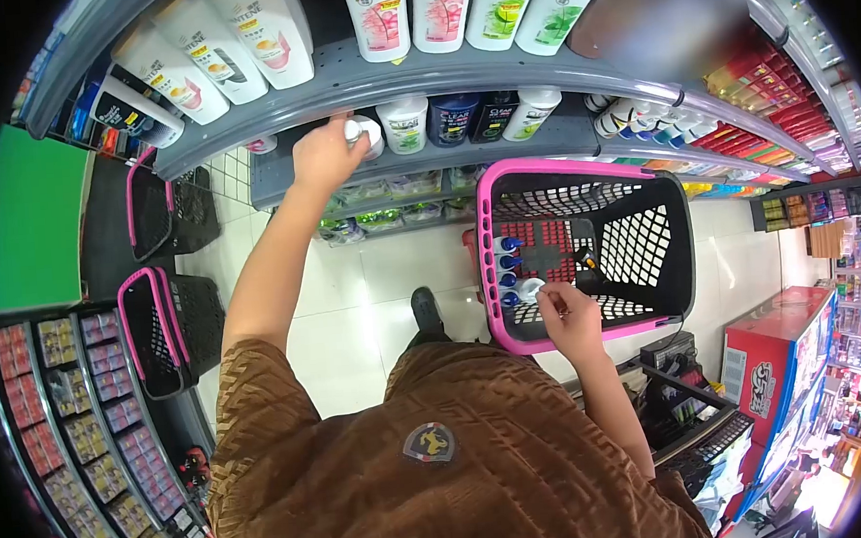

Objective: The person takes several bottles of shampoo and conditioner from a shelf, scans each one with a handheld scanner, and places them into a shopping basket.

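Observation:
On the lower shelf, my left hand (325, 155) is closed around the top of a white bottle (353, 133), whose body is mostly hidden by the fingers. Another white bottle (371, 139) stands right beside it. My right hand (574, 321) hangs over the near side of a black shopping basket (657, 181) with a pink rim. Its fingers are curled together, and I cannot tell what is in them. Close to those fingertips, inside the basket, is a white round-topped item (530, 289). Several blue-capped bottles (507, 261) line the basket's left wall.
White shampoo bottles (381, 20) fill the upper shelf (340, 72), whose edge overhangs my left hand. More bottles (453, 120) stand on the lower shelf. Other black baskets (197, 323) are at left. A red freezer (761, 357) stands at right. My shoe (427, 314) is on the tiled floor.

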The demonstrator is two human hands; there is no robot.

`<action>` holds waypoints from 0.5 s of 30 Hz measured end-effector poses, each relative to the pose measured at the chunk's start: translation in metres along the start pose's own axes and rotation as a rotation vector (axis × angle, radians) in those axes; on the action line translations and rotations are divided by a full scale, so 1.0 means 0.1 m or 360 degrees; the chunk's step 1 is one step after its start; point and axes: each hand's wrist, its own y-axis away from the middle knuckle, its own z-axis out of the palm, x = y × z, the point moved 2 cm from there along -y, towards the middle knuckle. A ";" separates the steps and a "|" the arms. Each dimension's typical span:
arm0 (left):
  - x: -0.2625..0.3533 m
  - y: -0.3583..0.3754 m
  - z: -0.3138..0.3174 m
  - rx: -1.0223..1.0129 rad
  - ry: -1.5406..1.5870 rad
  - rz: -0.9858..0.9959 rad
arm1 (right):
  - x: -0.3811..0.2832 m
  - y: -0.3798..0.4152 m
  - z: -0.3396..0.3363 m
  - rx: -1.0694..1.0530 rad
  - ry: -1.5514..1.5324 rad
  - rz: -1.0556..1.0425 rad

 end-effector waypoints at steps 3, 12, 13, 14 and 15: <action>-0.02 0.03 -0.04 0.0031 -0.0023 0.0093 | 0.09 0.08 0.00 -0.0025 -0.0101 0.0073; 0.89 0.80 -1.02 0.0228 -0.0038 0.0337 | 0.32 -0.02 -0.03 -0.0226 -0.0521 0.0010; 1.10 0.89 -1.27 0.0108 0.0069 0.0193 | 0.30 -0.06 -0.02 -0.0295 -0.0676 0.0041; 1.34 0.95 -1.51 0.0004 0.0184 0.0050 | 0.31 -0.10 -0.04 -0.0356 -0.0823 0.0064; 1.62 1.03 -1.73 -0.0104 0.0265 -0.0052 | 0.39 -0.13 -0.01 -0.0488 -0.0945 -0.0007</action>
